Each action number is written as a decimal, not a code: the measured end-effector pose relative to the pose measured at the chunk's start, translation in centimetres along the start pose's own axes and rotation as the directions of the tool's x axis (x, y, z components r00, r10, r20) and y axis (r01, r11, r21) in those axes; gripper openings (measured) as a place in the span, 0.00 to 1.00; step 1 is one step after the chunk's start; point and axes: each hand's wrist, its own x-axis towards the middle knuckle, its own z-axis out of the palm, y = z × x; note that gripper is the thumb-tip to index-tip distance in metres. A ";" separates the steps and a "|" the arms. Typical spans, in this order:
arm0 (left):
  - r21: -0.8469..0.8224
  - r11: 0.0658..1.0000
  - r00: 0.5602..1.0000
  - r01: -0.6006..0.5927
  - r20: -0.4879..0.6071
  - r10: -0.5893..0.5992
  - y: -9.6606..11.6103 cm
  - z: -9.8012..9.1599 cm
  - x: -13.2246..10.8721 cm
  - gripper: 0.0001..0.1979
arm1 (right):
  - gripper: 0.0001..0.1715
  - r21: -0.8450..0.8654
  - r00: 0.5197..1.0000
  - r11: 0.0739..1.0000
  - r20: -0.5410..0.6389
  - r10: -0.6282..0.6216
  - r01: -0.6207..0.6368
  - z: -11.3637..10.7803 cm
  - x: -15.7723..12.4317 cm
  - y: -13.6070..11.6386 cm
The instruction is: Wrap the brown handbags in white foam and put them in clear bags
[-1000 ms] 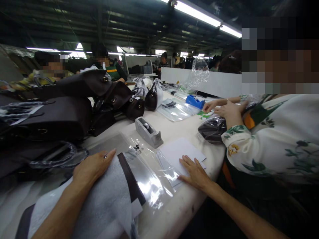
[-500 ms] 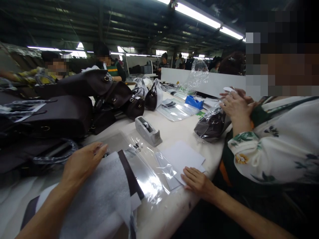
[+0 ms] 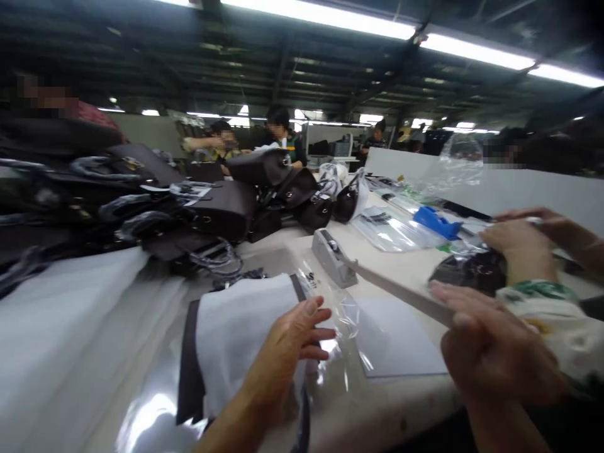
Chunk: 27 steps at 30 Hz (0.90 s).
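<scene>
A strip of tape (image 3: 401,290) stretches from the grey tape dispenser (image 3: 335,259) to my right hand (image 3: 495,346), which is blurred and pinched on its end. Fingers apart, my left hand (image 3: 295,333) is over the right side of a dark brown bag (image 3: 189,365) that a white sheet (image 3: 243,314) largely covers. Whether the hand touches the sheet I cannot tell. Clear plastic (image 3: 155,415) lies under and around this bag. Between my hands, white paper sheets (image 3: 401,340) rest on the table, partly under clear plastic.
Dark bags (image 3: 226,207) with wrapped handles are piled at the back left. White sheets (image 3: 70,327) lie at the left. A co-worker's hands (image 3: 523,245) are over a plastic-wrapped bag (image 3: 467,270), close beyond my right hand. A blue tape dispenser (image 3: 436,223) stands near clear plastic bags (image 3: 396,229).
My right hand has left the white papers and now holds tape drawn out of the grey dispenser. My left hand has moved to the sheet-covered bag's right side. The view has turned left.
</scene>
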 end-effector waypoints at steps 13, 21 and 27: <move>0.143 0.990 0.890 0.004 -0.451 0.062 0.0 -11.0 -4.0 0.18 | 0.44 0.240 0.624 0.784 0.747 0.228 -0.573 13.5 1.7 -5.5; 0.638 0.735 0.612 0.231 -0.682 0.400 -1.3 -13.8 -3.2 0.40 | 0.40 0.138 0.184 0.250 0.968 0.171 -0.958 16.5 -0.4 -8.4; 0.019 0.999 0.860 -0.049 -0.507 0.052 -1.7 -14.3 -4.7 0.33 | 0.38 0.021 0.105 0.269 0.948 0.300 -0.963 14.6 -2.3 -7.9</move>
